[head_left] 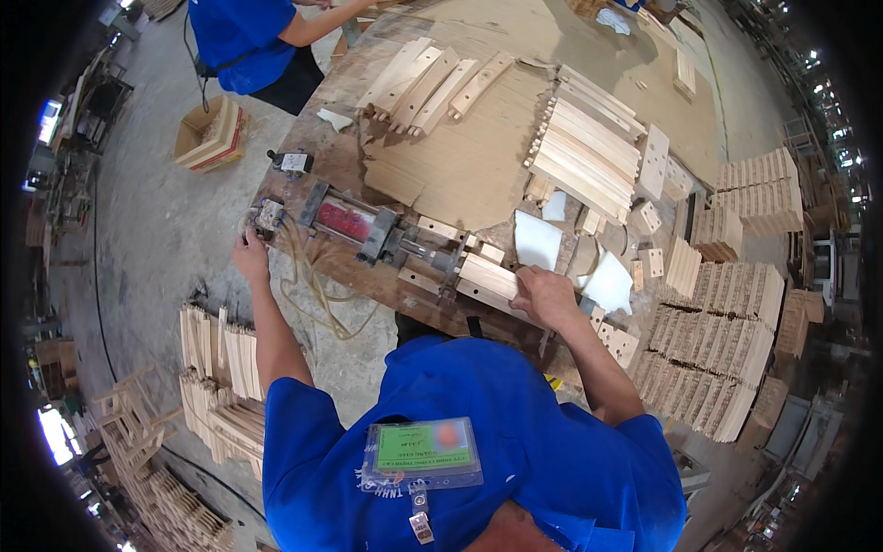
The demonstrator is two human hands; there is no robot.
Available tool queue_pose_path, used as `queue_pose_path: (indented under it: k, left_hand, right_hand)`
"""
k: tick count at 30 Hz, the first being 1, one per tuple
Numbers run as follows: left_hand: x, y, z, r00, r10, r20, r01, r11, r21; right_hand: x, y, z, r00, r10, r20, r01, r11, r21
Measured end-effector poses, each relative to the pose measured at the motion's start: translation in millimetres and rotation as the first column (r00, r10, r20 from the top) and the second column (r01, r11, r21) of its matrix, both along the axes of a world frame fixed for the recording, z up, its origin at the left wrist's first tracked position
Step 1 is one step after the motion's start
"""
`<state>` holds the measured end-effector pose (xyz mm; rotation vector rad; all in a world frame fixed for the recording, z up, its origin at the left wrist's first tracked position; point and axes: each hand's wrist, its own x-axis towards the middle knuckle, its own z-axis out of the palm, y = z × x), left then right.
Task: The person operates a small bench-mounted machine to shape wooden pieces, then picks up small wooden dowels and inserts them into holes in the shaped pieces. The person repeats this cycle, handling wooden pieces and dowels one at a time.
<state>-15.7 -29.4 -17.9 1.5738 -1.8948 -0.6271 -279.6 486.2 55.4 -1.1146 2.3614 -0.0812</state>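
My left hand (250, 258) reaches to the table's left edge, its fingers closed at a small metal air valve (269, 215) with hoses. My right hand (546, 296) is curled over the near right end of a pale wooden block (489, 279). That block lies in a clamping jig, in line with the rod (425, 255) of a pneumatic cylinder (345, 221) with a red inside. Wooden strips with drilled holes (441, 229) flank the rod. My right fingertips are partly hidden against the wood.
Wooden slats (589, 145) with dowelled ends and several curved pieces (432, 90) lie on cardboard. White foam sheets (537, 241) sit by my right hand. Stacked wood (713, 340) stands right, more pieces (221, 386) left. Yellowish hoses (317, 293) hang off the edge. Another person (241, 41) works at far left.
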Motion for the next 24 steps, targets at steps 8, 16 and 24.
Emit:
queue_pose_path:
  k: [8, 16, 24]
  left_hand:
    - [-2.5, 6.8, 3.8, 0.886, 0.039, 0.462, 0.095, 0.960, -0.263]
    - [-20.2, 4.1, 29.0, 0.771, -0.027, 0.636, 0.140, 0.982, -0.129]
    - [-16.6, 2.4, 23.8, 0.845, -0.057, 0.531, 0.169, 0.972, -0.164]
  right_hand:
    - [-1.8, 0.4, -6.6, 1.000, 0.021, -0.012, -0.021, 1.000, -0.016]
    - [-2.6, -4.5, -2.9, 0.999, 0.032, 0.000, -0.032, 0.997, 0.073]
    - [6.8, -8.5, 3.4, 0.996, 0.075, -0.055, -0.068, 0.991, 0.112]
